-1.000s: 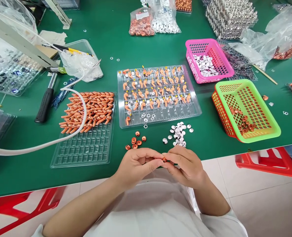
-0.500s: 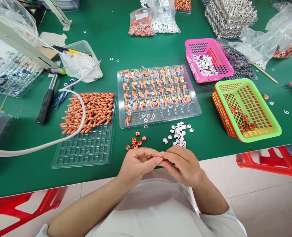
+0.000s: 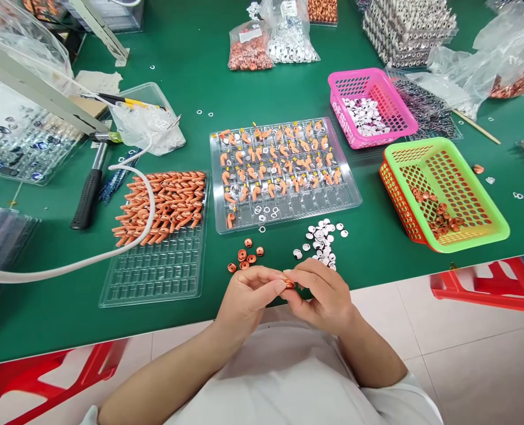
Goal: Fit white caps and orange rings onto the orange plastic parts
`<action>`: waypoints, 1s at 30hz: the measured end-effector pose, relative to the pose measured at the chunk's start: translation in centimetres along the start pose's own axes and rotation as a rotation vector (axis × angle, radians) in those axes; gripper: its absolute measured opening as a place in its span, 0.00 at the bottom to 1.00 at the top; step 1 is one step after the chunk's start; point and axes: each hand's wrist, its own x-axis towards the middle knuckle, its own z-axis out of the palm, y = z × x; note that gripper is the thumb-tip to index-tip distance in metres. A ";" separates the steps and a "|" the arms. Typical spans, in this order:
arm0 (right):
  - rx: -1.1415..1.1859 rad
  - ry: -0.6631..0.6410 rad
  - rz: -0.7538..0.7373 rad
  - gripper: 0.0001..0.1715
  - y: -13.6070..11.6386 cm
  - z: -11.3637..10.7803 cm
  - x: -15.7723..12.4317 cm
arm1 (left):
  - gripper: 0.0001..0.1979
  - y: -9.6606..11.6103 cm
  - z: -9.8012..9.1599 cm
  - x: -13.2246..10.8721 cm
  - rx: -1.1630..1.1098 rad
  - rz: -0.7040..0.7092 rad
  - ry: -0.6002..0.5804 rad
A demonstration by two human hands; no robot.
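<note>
small copper-coloured part (image 3: 289, 284) located directly between the hands and equally near both, left hand (image 3: 246, 298) and right hand (image 3: 324, 295) each pinching it with fingertips nearly meeting, its long axis too obscured to determine.

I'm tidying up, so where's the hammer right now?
In the head view, the hammer lies on the left, beside the tray of copper-coloured parts.

Small-parts workshop, viewed from my side of the green workbench (image 3: 173, 44): indicative features are loose copper-coloured beads (image 3: 243, 255), a compartmented tray (image 3: 153, 274), a hammer (image 3: 88, 190), bagged components (image 3: 250, 52) and a perforated pink basket (image 3: 342, 112).
</note>
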 end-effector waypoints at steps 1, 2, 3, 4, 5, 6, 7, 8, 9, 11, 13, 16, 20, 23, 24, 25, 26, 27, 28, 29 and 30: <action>0.012 0.003 0.009 0.13 0.0 0.1 0.0 | 0.07 0.0 0.0 0.0 -0.006 0.001 0.001; 0.023 0.001 0.016 0.14 -0.1 0.1 0.0 | 0.07 0.0 0.0 0.0 -0.011 0.001 0.004; 0.031 -0.002 0.019 0.14 -0.1 0.1 -0.1 | 0.07 -0.1 -0.1 0.0 -0.013 -0.002 0.009; 0.038 -0.008 0.017 0.14 -0.1 0.1 -0.1 | 0.08 -0.1 -0.1 0.0 -0.015 -0.006 0.013; 0.042 -0.013 0.014 0.14 -0.1 0.1 -0.1 | 0.08 -0.1 -0.1 -0.1 -0.016 -0.010 0.016; 0.045 -0.019 0.010 0.15 0.0 0.1 -0.1 | 0.08 -0.1 -0.2 -0.1 -0.018 -0.013 0.018; 0.047 -0.023 0.007 0.15 0.0 0.0 -0.1 | 0.08 -0.1 -0.2 -0.1 -0.018 -0.016 0.016; 0.049 -0.027 0.001 0.15 0.1 0.0 -0.1 | 0.08 -0.1 -0.2 -0.1 -0.018 -0.017 0.011; 0.050 -0.028 -0.003 0.15 0.2 0.0 -0.1 | 0.07 -0.1 -0.3 -0.1 -0.018 -0.016 0.005; 0.053 -0.031 -0.006 0.15 0.2 0.0 -0.2 | 0.07 -0.1 -0.3 -0.1 -0.021 -0.016 -0.008; 0.060 -0.033 -0.008 0.15 0.3 0.0 -0.2 | 0.07 -0.1 -0.4 -0.1 -0.026 -0.018 -0.012; 0.087 -0.039 -0.007 0.14 0.3 -0.1 -0.1 | 0.06 0.0 -0.4 -0.3 -0.012 -0.018 -0.025; 0.125 -0.043 -0.005 0.12 0.3 -0.3 0.2 | 0.06 0.1 -0.4 -0.5 0.016 -0.015 -0.052; 0.116 -0.049 -0.025 0.12 0.4 -0.4 0.3 | 0.06 0.1 -0.4 -0.5 0.024 -0.003 -0.044; 0.108 -0.056 -0.034 0.12 0.5 -0.4 0.3 | 0.06 0.0 -0.4 -0.5 0.030 0.001 -0.039; 0.102 -0.065 -0.041 0.12 0.6 -0.4 0.2 | 0.06 0.0 -0.5 -0.4 0.038 0.004 -0.034; 0.097 -0.077 -0.047 0.13 0.7 -0.4 0.1 | 0.06 0.0 -0.5 -0.4 0.045 0.008 -0.030; 0.094 -0.087 -0.051 0.13 0.8 -0.4 0.1 | 0.06 0.0 -0.5 -0.4 0.050 0.009 -0.027; 0.091 -0.094 -0.055 0.13 0.9 -0.4 0.0 | 0.07 0.1 -0.5 -0.4 0.051 0.009 -0.027; 0.091 -0.101 -0.061 0.14 1.0 -0.5 0.0 | 0.07 0.1 -0.5 -0.3 0.050 0.007 -0.029; 0.089 -0.109 -0.068 0.14 1.1 -0.6 0.0 | 0.07 0.2 -0.5 -0.3 0.051 0.001 -0.035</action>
